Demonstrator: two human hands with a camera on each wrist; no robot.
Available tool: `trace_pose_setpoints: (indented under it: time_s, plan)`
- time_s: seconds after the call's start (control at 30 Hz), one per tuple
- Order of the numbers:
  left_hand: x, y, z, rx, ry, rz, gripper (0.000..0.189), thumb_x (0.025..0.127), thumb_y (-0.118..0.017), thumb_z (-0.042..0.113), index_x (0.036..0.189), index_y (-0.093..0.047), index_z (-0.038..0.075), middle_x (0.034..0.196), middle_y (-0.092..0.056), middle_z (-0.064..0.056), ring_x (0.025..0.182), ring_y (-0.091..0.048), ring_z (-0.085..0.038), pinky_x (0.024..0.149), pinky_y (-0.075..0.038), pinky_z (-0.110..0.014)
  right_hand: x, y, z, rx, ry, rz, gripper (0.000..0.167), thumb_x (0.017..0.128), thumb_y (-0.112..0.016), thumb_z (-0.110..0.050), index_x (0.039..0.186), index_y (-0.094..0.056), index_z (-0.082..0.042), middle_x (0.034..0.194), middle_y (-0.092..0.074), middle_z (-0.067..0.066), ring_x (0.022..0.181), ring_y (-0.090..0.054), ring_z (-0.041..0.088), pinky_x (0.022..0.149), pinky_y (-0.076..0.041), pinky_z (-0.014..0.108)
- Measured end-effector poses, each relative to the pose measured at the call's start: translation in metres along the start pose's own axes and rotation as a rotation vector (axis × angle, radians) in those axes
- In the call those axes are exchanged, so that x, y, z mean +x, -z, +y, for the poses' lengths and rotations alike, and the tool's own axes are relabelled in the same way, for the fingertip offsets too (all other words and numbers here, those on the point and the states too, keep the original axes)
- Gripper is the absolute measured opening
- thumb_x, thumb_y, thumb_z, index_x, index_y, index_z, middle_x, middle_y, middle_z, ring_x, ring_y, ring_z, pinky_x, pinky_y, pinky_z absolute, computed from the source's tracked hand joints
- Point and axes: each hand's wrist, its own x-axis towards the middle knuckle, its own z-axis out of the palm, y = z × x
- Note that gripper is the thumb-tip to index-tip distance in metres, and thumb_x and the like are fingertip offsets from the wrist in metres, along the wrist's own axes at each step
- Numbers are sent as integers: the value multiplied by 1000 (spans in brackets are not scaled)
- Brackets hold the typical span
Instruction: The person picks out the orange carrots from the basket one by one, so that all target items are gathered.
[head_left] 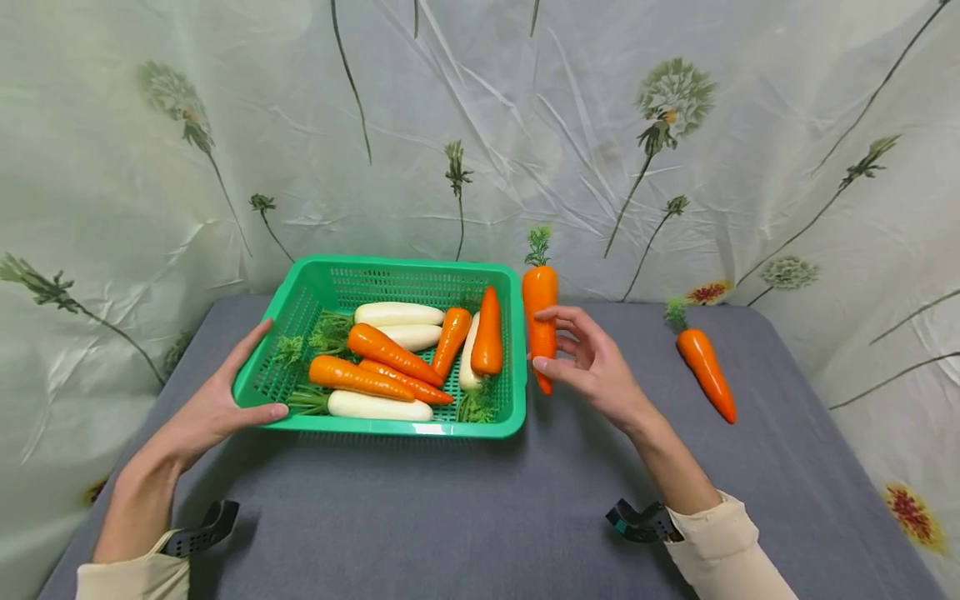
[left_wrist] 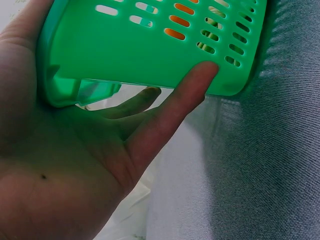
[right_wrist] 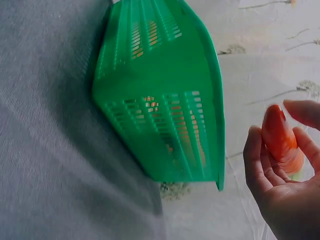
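Note:
My right hand point(head_left: 588, 362) holds an orange toy-like carrot point(head_left: 540, 292) by its lower half, between thumb and fingers. The carrot is upright, with its green tuft at the top and its tip down, just right of the green plastic basket point(head_left: 517, 367). In the right wrist view the same carrot point(right_wrist: 280, 137) points its tip toward the camera. My left hand point(head_left: 206, 408) grips the basket's left end, thumb on the front corner of the rim. The left wrist view has its fingers point(left_wrist: 170, 117) against the outer wall. Several carrots point(head_left: 393, 354) and white radishes point(head_left: 397, 313) lie in the basket.
Another carrot point(head_left: 707, 373) lies on the grey cloth-covered table point(head_left: 480, 517), right of my right hand. Behind the table hangs a pale curtain point(head_left: 420, 192) with a dandelion print. A dark strap point(head_left: 198, 531) is on each wrist.

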Motion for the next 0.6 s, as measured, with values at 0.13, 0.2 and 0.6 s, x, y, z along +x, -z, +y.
trace_pose_setpoints:
  time_s: [0.13,0.2,0.6]
  plan:
    - [-1,-1,-1,-1,-7,-5,114,92,-77,10,166,2,46,170,-4,-27,109,-49,3,83,-46,-14,-7,10,5,-18,-22,44,55,93,-74,0,142,-52,-7,143,-55,12,116,-68,18,91,-59,30]
    - [0,-2,-1,-8,-11,-6,114,92,-77,10,166,2,45,169,-5,-27,108,-50,3,83,-47,-14,-10,15,8,-35,-28,68,57,91,-76,1,142,-53,-7,141,-57,10,117,-66,16,92,-57,27]
    - [2,1,-2,-10,-13,-4,115,92,-77,9,166,3,47,171,1,-26,110,-48,6,83,-46,-13,-25,46,21,-96,-76,95,66,93,-73,2,152,-47,-10,139,-59,10,110,-68,10,84,-58,23]
